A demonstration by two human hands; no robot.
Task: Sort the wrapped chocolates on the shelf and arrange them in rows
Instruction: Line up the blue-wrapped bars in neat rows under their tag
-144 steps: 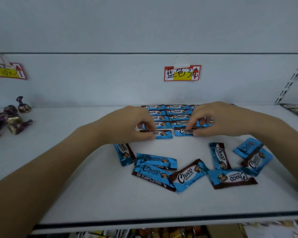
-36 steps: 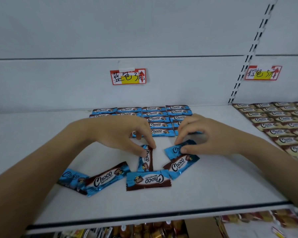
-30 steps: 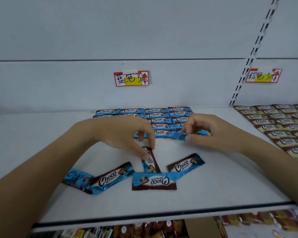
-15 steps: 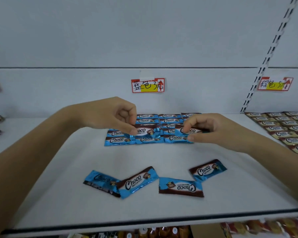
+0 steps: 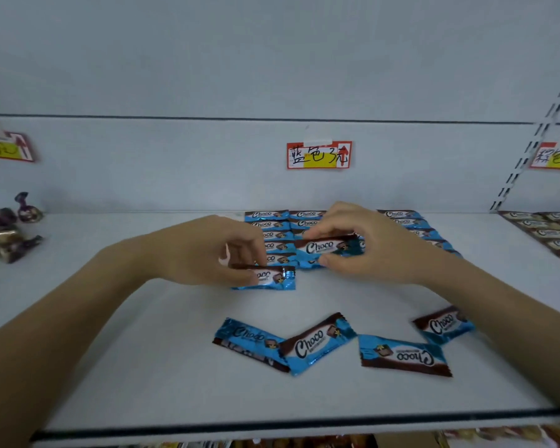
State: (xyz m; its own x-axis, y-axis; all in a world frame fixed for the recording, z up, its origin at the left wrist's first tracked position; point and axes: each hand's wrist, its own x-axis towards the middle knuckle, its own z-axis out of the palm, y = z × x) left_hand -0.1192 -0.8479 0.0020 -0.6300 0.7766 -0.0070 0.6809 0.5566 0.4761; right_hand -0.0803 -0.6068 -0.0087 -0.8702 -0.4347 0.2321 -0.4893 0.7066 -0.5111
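1. Head view, centre of frame: pinches left-held bar (image 5: 269,278) with left hand (image 5: 214,250), thumb and fingertips curled on its left end. Lies low on the shelf (image 5: 143,367), at the front of the left column of the arranged rows (image 5: 269,225).
2. Just right of centre: grips right-held bar (image 5: 328,247) with right hand (image 5: 369,244), fingers curled over the top edge, thumb under the lower one. Hangs over the middle column; cannot tell if it touches the bars beneath.
3. Lower half: leaves four loose bars (image 5: 317,342) unsorted. Two at lower centre touching or overlapping, an upside-down bar (image 5: 401,355) to their right, a tilted bar (image 5: 443,323) just beside the right forearm.
4. Risk: could shove the rows out of line while setting either bar down. Slick foil wrappers, packed tight, knuckles right on top of them.
5. Risk: could land the left-held bar skewed or gapped, since the grip sits on one end only and the free end can swing.
6. Risk: could drop the right-held bar on top of placed bars instead of in a free slot; much of that column hidden under the hand.
7. Risk: could drag the tilted bar toward the front lip of the shelf with the right forearm when pulling back.
8. Risk: could place the upside-down bar with its logo reversed if not turned first.
9. Frame edges: purple sweets (image 5: 10,227) far left, brown-wrapped rows (image 5: 556,234) far right, price tag (image 5: 319,155) upper centre. All well apart from the hands, so mixing looks unlikely.
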